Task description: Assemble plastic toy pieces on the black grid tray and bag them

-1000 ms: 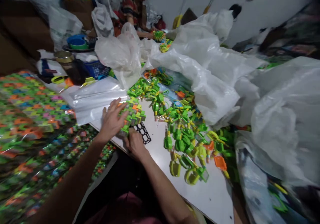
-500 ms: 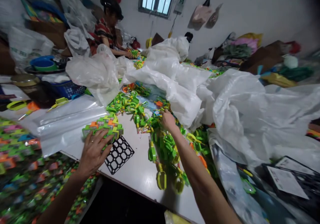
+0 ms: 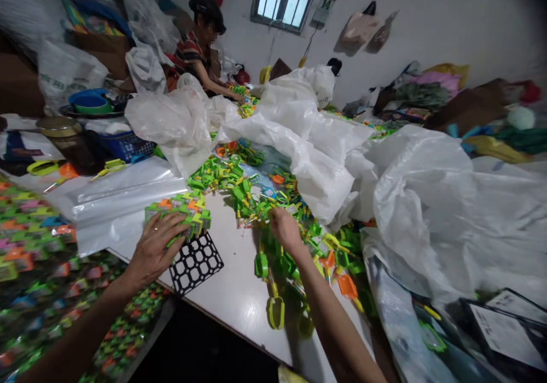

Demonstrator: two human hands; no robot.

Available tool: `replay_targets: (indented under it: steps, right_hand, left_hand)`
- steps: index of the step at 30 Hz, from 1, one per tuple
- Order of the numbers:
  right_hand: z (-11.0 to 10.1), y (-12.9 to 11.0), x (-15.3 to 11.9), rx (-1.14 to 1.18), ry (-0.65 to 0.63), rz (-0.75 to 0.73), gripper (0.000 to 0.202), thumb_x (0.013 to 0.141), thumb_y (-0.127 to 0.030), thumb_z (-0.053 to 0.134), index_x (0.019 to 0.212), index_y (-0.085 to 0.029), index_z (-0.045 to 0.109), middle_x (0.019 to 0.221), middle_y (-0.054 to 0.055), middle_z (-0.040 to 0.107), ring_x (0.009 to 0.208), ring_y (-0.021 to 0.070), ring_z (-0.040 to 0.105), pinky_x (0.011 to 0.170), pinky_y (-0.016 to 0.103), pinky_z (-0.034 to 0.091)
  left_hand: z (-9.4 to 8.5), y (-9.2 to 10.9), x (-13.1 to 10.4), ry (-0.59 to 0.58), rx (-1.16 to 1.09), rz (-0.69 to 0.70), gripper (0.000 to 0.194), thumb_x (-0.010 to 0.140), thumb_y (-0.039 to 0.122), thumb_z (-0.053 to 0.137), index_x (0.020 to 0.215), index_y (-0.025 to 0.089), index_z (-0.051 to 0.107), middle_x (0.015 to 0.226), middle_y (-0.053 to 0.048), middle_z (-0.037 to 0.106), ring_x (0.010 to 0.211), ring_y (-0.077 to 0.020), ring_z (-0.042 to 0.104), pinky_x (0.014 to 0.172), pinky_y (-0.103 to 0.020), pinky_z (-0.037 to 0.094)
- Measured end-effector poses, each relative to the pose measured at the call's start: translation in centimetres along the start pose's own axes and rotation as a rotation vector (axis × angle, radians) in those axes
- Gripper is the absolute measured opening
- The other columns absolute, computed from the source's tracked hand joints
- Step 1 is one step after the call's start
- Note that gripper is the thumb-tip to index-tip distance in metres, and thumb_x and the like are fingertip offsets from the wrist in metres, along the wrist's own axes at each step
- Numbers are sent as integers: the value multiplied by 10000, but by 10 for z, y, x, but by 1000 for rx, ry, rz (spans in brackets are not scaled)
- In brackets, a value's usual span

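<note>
My left hand lies with outstretched fingers over a cluster of small green, yellow and orange plastic pieces, touching its near side. The pieces stand packed together at one end of a black plastic grid, whose uncovered cells show on the white table. Over a heap of loose green plastic pieces with yellow stems, my right hand is closed with its fingers curled. What its fingers hold, if anything, is hidden. A green piece with a yellow loop end lies nearer the table edge.
Clear plastic sheets lie left of the cluster. White plastic bags cover the heap's far side and the right. Many finished-looking colored pieces fill the lower left. A person handles similar pieces at the back. The white table's front edge is near.
My right hand has drawn back slightly toward me over the heap. My left hand stays on the cluster. The whole view has shifted a little.
</note>
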State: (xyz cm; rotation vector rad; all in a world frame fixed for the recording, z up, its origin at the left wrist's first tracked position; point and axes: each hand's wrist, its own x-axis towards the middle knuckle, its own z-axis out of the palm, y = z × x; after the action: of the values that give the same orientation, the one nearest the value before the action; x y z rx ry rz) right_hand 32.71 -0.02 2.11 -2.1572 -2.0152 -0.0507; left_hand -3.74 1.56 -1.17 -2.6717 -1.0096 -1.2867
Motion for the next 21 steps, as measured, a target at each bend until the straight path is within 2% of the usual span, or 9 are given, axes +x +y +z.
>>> replay_targets:
  steps: [2, 4, 7, 9, 12, 16, 21]
  right_hand:
    - [-4, 11, 29, 32, 29, 171, 299, 922, -142, 422, 1121, -149, 645, 1051, 135, 669, 911, 202, 616, 754, 248, 430]
    - [-8, 21, 65, 37, -2, 259, 301, 897, -131, 455, 1120, -130, 657, 1033, 155, 678, 879, 206, 627, 722, 242, 432]
    - [-5, 25, 108, 43, -85, 231, 271, 847, -163, 558, 1089, -127, 676, 902, 120, 697, 815, 198, 628, 693, 228, 437]
    - [2, 25, 123, 50, -113, 205, 278, 844, -186, 571, 1097, -125, 669, 844, 90, 697, 789, 187, 622, 681, 218, 440]
    - [10, 27, 127, 53, -137, 189, 279, 868, -177, 538, 1109, -105, 656, 882, 97, 702, 812, 178, 623, 693, 211, 440]
    - [13, 30, 119, 49, -150, 154, 279, 870, -163, 558, 1127, -109, 652, 974, 112, 705, 839, 159, 628, 708, 198, 432]
    - [23, 12, 113, 6, -88, 105, 233, 884, -228, 587, 1058, -107, 683, 920, 113, 703, 802, 143, 627, 690, 186, 421]
  left_hand:
    - [1, 2, -1, 17, 4, -8, 273, 922, 200, 486, 1174, 220, 589, 1248, -80, 643, 1262, -242, 523, 1149, -486, 262]
    - [2, 5, -2, 25, 10, -18, 270, 917, 183, 489, 1166, 206, 592, 1245, -88, 641, 1271, -244, 514, 1158, -485, 248]
    - [2, 8, -1, 25, 1, -21, 275, 906, 167, 499, 1160, 196, 601, 1252, -89, 638, 1282, -240, 504, 1173, -468, 234]
    - [2, 9, -1, 25, -18, -30, 282, 905, 157, 492, 1161, 199, 602, 1258, -83, 637, 1289, -236, 499, 1178, -465, 233]
    - [2, 10, -1, 22, -37, -60, 294, 908, 155, 481, 1172, 210, 600, 1268, -71, 634, 1295, -231, 495, 1180, -475, 229]
    - [1, 9, -2, 35, -65, -94, 310, 919, 178, 480, 1200, 236, 596, 1266, -56, 643, 1286, -230, 510, 1179, -483, 239]
    - [2, 7, -2, 45, -96, -143, 291, 956, 173, 416, 1177, 231, 596, 1239, -47, 667, 1254, -195, 540, 1175, -463, 252]
